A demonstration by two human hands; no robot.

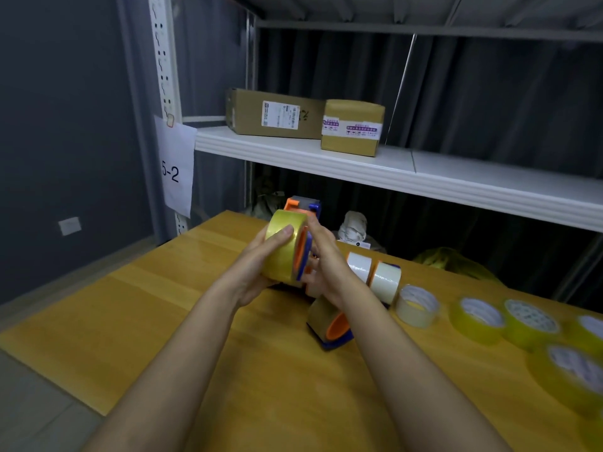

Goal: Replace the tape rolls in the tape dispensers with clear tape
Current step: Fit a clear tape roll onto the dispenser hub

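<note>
Tape roll (283, 247), yellowish, sits on the orange-and-blue dispenser (301, 252) you hold above the surface (163, 305). Your left hand (257, 265) wraps the roll; your right hand (321, 259) grips the dispenser. Pull crookedly and the roll may jam on its hub. A paper sign (176, 168) reads "5-2".

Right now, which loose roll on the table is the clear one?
The pale clear roll, lying flat beside the white-taped dispenser. The loose rolls to its right, such as the nearest yellow roll, are yellow-tinted.
</note>
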